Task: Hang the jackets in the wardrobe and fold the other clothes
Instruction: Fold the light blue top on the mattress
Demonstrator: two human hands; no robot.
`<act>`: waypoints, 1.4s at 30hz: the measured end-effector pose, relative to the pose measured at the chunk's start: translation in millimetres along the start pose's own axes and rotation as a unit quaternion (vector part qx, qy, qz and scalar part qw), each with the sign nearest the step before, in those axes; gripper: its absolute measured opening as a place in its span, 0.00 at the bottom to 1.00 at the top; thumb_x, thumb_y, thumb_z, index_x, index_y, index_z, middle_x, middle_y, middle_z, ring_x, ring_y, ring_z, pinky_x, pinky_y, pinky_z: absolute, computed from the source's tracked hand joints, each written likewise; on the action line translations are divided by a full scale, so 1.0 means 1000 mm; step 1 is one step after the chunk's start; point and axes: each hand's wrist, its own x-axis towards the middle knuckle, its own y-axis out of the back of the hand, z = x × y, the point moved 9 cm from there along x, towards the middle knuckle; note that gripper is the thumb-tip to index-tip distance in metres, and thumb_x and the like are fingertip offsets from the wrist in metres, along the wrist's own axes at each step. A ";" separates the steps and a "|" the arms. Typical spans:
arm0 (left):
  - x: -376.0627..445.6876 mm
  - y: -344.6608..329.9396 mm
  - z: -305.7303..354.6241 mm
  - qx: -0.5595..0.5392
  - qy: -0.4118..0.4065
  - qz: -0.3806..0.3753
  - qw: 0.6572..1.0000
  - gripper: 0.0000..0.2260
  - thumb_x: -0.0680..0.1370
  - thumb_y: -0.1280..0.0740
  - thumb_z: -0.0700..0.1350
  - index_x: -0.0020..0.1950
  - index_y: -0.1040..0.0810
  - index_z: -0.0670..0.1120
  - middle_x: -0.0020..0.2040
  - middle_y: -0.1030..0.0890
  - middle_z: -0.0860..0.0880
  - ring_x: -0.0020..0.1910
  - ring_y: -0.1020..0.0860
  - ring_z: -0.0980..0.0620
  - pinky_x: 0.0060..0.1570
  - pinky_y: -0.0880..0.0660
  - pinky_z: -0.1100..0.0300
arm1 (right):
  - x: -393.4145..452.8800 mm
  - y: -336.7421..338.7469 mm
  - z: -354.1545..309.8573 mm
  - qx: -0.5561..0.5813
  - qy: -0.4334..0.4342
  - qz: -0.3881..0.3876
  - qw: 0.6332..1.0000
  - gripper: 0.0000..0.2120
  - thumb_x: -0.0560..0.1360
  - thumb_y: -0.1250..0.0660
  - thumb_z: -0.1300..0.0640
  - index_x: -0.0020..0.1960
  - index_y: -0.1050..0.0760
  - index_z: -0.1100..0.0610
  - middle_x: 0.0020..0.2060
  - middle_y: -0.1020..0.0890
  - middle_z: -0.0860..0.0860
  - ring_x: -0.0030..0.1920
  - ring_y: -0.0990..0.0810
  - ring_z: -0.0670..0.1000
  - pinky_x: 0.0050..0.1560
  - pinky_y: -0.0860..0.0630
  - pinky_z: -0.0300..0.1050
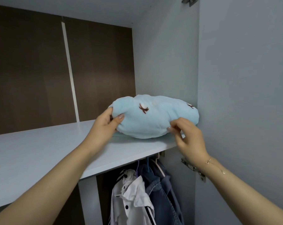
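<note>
Putting the folded blue top away up high

Low down, a white jacket (131, 197) and a denim jacket (163, 190) hang. Above, the left hand (105, 125) and right hand (188, 138) pinch the soft blue bundle (153, 116) on the shelf (40, 153), beside the wall. Let go too early and the puffy fold might flop open.

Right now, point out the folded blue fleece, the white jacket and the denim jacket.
folded blue fleece (153, 117), head view, front face.
white jacket (129, 197), head view, collar area.
denim jacket (163, 189), head view, shoulder panel.
</note>
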 end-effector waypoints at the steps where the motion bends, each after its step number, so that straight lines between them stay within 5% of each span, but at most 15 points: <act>1: -0.001 -0.002 0.000 0.001 -0.006 -0.002 1.000 0.13 0.80 0.37 0.45 0.64 0.25 0.50 0.59 0.18 0.54 0.58 0.20 0.55 0.57 0.22 0.61 | 0.001 0.004 0.002 -0.017 0.009 0.001 1.000 0.06 0.77 0.35 0.62 0.41 0.27 0.57 0.35 0.27 0.46 0.37 0.30 0.49 0.38 0.30 0.47; 5: -0.015 -0.021 -0.005 0.009 0.027 -0.066 0.997 0.15 0.74 0.33 0.48 0.60 0.23 0.49 0.55 0.16 0.55 0.55 0.19 0.57 0.53 0.23 0.65 | -0.013 0.005 0.013 -0.060 -0.021 -0.054 0.997 0.07 0.76 0.32 0.63 0.41 0.27 0.56 0.35 0.25 0.46 0.38 0.28 0.50 0.40 0.28 0.50; 9: -0.038 -0.035 -0.022 0.171 0.099 -0.195 0.961 0.22 0.70 0.30 0.61 0.60 0.20 0.51 0.55 0.17 0.59 0.55 0.20 0.61 0.61 0.24 0.61 | -0.017 0.006 0.014 -0.018 -0.054 -0.188 0.980 0.09 0.76 0.31 0.60 0.40 0.26 0.49 0.39 0.23 0.43 0.44 0.24 0.46 0.48 0.26 0.51; 13: -0.034 -0.024 -0.020 0.137 0.224 -0.270 0.926 0.26 0.64 0.34 0.74 0.46 0.14 0.56 0.50 0.15 0.54 0.51 0.17 0.59 0.53 0.23 0.62 | 0.046 0.026 -0.005 0.003 -0.045 -0.156 0.987 0.09 0.77 0.37 0.48 0.48 0.19 0.51 0.47 0.21 0.44 0.52 0.23 0.45 0.53 0.28 0.45; 15: -0.021 -0.003 -0.027 0.094 0.296 -0.224 0.924 0.22 0.72 0.35 0.68 0.43 0.13 0.52 0.48 0.14 0.48 0.47 0.16 0.53 0.45 0.21 0.59 | 0.088 0.011 -0.015 -0.010 -0.043 -0.188 0.981 0.17 0.78 0.41 0.41 0.59 0.21 0.48 0.57 0.21 0.44 0.60 0.25 0.45 0.61 0.31 0.43; 18: 0.000 0.046 -0.053 0.082 0.358 -0.054 0.929 0.11 0.81 0.37 0.45 0.49 0.17 0.41 0.46 0.15 0.43 0.37 0.16 0.49 0.35 0.19 0.57 | 0.122 -0.051 -0.016 -0.031 -0.053 -0.339 0.939 0.25 0.78 0.44 0.35 0.73 0.35 0.40 0.73 0.34 0.44 0.73 0.38 0.46 0.74 0.43 0.46; 21: 0.007 0.083 -0.085 0.087 0.391 0.056 0.914 0.07 0.80 0.36 0.40 0.56 0.24 0.38 0.47 0.21 0.40 0.38 0.20 0.46 0.43 0.19 0.53 | 0.101 -0.109 0.008 -0.042 -0.091 -0.483 0.870 0.29 0.78 0.47 0.32 0.77 0.46 0.37 0.78 0.44 0.41 0.77 0.46 0.46 0.77 0.53 0.51; 24: 0.015 0.096 -0.111 0.049 0.423 0.095 0.900 0.03 0.80 0.37 0.37 0.51 0.26 0.38 0.47 0.24 0.39 0.41 0.20 0.44 0.51 0.22 0.51 | 0.079 -0.124 0.030 0.052 -0.136 -0.481 0.865 0.29 0.76 0.46 0.32 0.76 0.46 0.34 0.76 0.43 0.35 0.74 0.44 0.41 0.73 0.52 0.42; 29: 0.046 0.070 -0.137 -0.062 0.464 0.079 0.880 0.13 0.83 0.41 0.45 0.50 0.28 0.34 0.50 0.23 0.37 0.45 0.20 0.41 0.51 0.25 0.50 | 0.077 -0.121 0.030 0.142 -0.127 -0.451 0.872 0.29 0.76 0.46 0.35 0.76 0.41 0.39 0.70 0.39 0.29 0.61 0.42 0.19 0.60 0.49 0.19; 32: 0.062 0.049 -0.146 -0.187 0.456 0.090 0.865 0.15 0.82 0.43 0.45 0.54 0.28 0.32 0.52 0.20 0.37 0.48 0.19 0.38 0.46 0.22 0.46 | 0.077 -0.120 0.034 0.168 -0.137 -0.439 0.872 0.32 0.74 0.45 0.34 0.76 0.41 0.40 0.72 0.39 0.31 0.66 0.41 0.25 0.69 0.48 0.28; 35: 0.075 0.018 -0.153 -0.343 0.401 0.081 0.845 0.20 0.82 0.48 0.51 0.55 0.22 0.38 0.44 0.15 0.39 0.41 0.15 0.40 0.38 0.21 0.48 | 0.076 -0.119 0.047 0.186 -0.172 -0.421 0.871 0.27 0.77 0.42 0.36 0.75 0.40 0.36 0.73 0.37 0.32 0.72 0.40 0.35 0.76 0.48 0.42; 39: 0.086 0.001 -0.172 -0.437 0.360 0.128 0.814 0.36 0.79 0.56 0.68 0.59 0.23 0.41 0.50 0.16 0.36 0.47 0.16 0.38 0.42 0.23 0.46 | 0.076 -0.117 0.050 0.211 -0.189 -0.410 0.867 0.25 0.76 0.40 0.35 0.72 0.39 0.30 0.71 0.38 0.29 0.70 0.39 0.34 0.68 0.42 0.37; 42: 0.088 0.006 -0.180 -0.422 0.378 0.144 0.811 0.40 0.78 0.58 0.70 0.57 0.24 0.39 0.48 0.16 0.34 0.47 0.17 0.37 0.42 0.25 0.44 | 0.076 -0.113 0.050 0.209 -0.178 -0.398 0.875 0.24 0.75 0.40 0.34 0.71 0.38 0.30 0.70 0.36 0.28 0.69 0.39 0.32 0.68 0.43 0.37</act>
